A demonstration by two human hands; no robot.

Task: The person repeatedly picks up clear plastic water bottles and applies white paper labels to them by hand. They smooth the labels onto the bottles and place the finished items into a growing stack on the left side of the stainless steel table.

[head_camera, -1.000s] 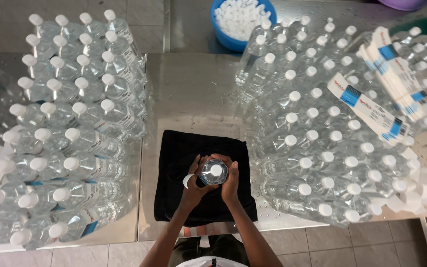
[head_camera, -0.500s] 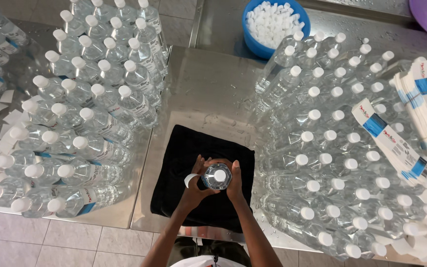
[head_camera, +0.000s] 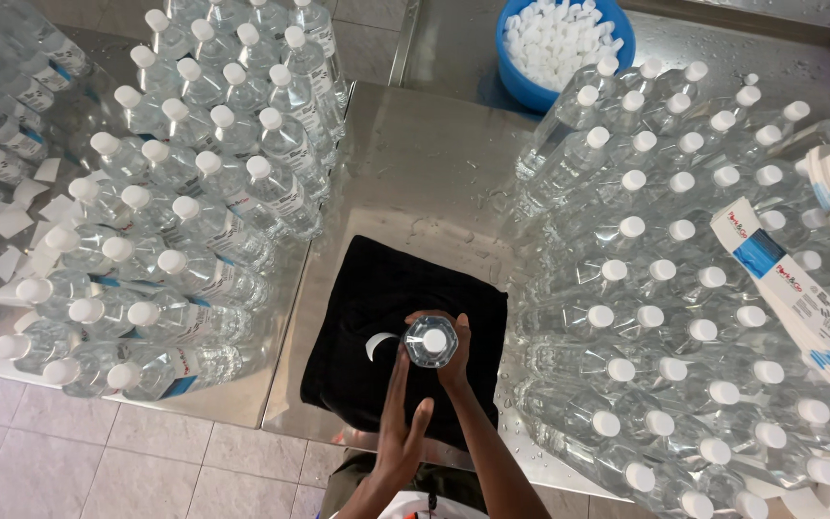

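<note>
A clear plastic bottle (head_camera: pixel 430 342) with a white cap stands upright over a black cloth (head_camera: pixel 367 308) on the steel table. My right hand (head_camera: pixel 455 354) wraps around the bottle's right side and grips it. On the near left, my left hand (head_camera: pixel 402 423) lies flat with fingers stretched out, its fingertips against the bottle's lower side. A white curved strip (head_camera: pixel 377 344) shows just left of the bottle; I cannot tell what it is.
Several capped clear bottles stand packed on the left (head_camera: pixel 194 192) and on the right (head_camera: pixel 665 288). A blue bowl of white caps (head_camera: pixel 569 43) sits at the back. Stacked white and blue label strips (head_camera: pixel 799 288) lie at the right. The table edge (head_camera: pixel 280 423) and the tiled floor are in front.
My left hand has left its cupped hold on the bottle and slid down towards me, fingers now straight. The right hand stays on the bottle.
</note>
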